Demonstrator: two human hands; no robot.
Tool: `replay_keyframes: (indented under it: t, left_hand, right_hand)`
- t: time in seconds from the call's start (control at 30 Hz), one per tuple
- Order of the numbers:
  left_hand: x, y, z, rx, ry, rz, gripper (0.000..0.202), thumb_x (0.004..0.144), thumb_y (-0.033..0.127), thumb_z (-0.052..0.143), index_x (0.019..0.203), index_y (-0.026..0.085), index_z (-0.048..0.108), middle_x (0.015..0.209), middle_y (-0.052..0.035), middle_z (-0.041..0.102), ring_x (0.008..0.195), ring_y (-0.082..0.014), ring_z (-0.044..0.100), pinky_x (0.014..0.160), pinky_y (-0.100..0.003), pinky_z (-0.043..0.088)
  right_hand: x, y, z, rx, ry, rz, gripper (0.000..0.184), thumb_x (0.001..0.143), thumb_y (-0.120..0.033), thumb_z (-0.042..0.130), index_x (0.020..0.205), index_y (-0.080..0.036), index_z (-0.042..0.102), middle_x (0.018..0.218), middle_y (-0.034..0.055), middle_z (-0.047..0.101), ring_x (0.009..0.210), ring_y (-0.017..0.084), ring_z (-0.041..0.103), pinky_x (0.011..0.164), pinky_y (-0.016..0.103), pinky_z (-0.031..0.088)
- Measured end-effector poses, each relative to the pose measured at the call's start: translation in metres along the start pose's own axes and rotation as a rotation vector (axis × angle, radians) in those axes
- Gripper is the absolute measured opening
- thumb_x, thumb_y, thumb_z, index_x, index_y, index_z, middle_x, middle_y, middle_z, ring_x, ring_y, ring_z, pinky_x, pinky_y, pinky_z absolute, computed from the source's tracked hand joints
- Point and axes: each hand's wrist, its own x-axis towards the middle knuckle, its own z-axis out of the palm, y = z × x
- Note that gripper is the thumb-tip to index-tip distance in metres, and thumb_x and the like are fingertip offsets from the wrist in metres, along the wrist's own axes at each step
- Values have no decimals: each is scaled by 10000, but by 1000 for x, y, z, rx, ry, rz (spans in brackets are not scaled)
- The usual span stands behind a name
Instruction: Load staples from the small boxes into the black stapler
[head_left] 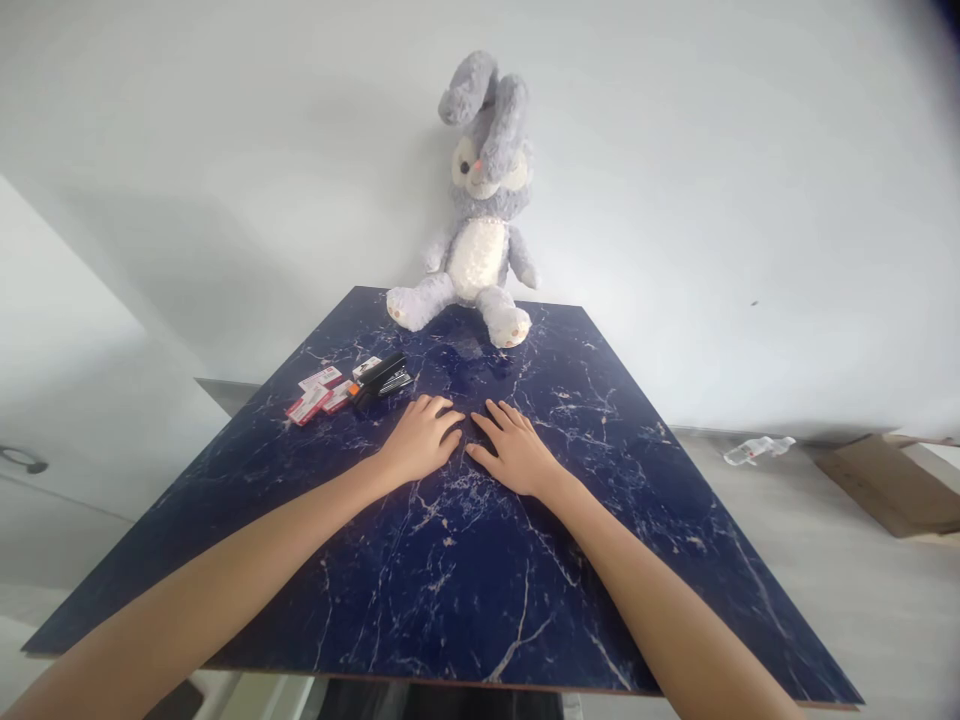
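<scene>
Both hands rest palm down on a dark blue marbled table [480, 600], side by side with a small gap between them. My left hand [422, 438] has its fingers spread and holds nothing. My right hand [514, 447] lies likewise, fingers apart, with nothing in it. Just beyond my left hand, to its upper left, lies a black stapler [381, 380]. Several small red-and-white boxes [309, 404] sit close together to the left of the stapler. What the boxes contain does not show.
A grey plush rabbit [478, 255] sits at the table's far edge against the white wall [675, 180]. On the floor to the right are a clear plastic bottle [757, 450] and a cardboard box [885, 485]. A round dark handle [26, 460] shows at far left.
</scene>
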Motion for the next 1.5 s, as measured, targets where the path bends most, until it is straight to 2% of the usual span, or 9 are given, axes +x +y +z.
replay_keyframes:
  t: [0.23, 1.23, 1.3, 1.43, 1.5]
  left_hand:
    - [0, 1, -2, 21, -14, -4, 355, 1031, 346, 480, 1276, 211, 699, 1317, -128, 628, 1193, -328, 531, 998, -519, 482]
    - [0, 2, -2, 8, -6, -3, 343, 1014, 306, 491, 1267, 226, 708, 1297, -126, 633, 1170, -324, 539, 989, -522, 487]
    - [0, 3, -2, 0, -2, -2, 343, 1014, 308, 493, 1271, 228, 707, 1299, -126, 631, 1176, -323, 538, 995, -524, 484]
    - [-1, 3, -3, -20, -3, 2, 339, 1014, 306, 498, 1267, 227, 709, 1285, -129, 636, 1174, -321, 540, 996, -524, 483]
    - [-1, 3, -3, -9, -3, 1, 336, 1013, 303, 502, 1262, 220, 712, 1273, -127, 641, 1170, -321, 542, 991, -511, 485]
  right_hand:
    - [0, -2, -2, 0, -10, 9, 728, 1024, -658, 334, 1593, -210, 396, 1692, 150, 267, 1577, 376, 189, 1249, 576, 222]
    - [0, 1, 2, 2, 3, 0, 722, 1022, -659, 328, 1582, -212, 419, 1692, 140, 270, 1576, 370, 199, 1247, 576, 235]
    - [0, 2, 4, 2, 18, -2, 729, 1021, -658, 329, 1597, -216, 388, 1688, 135, 285, 1572, 369, 213, 1244, 581, 240]
    - [1, 2, 7, 19, 52, -4, 784, 1016, -630, 367, 1652, -193, 226, 1680, 126, 309, 1569, 355, 230, 1244, 565, 255]
    - [1, 2, 8, 20, 51, -5, 790, 1017, -621, 371, 1653, -177, 218, 1680, 123, 308, 1571, 352, 225, 1251, 554, 246]
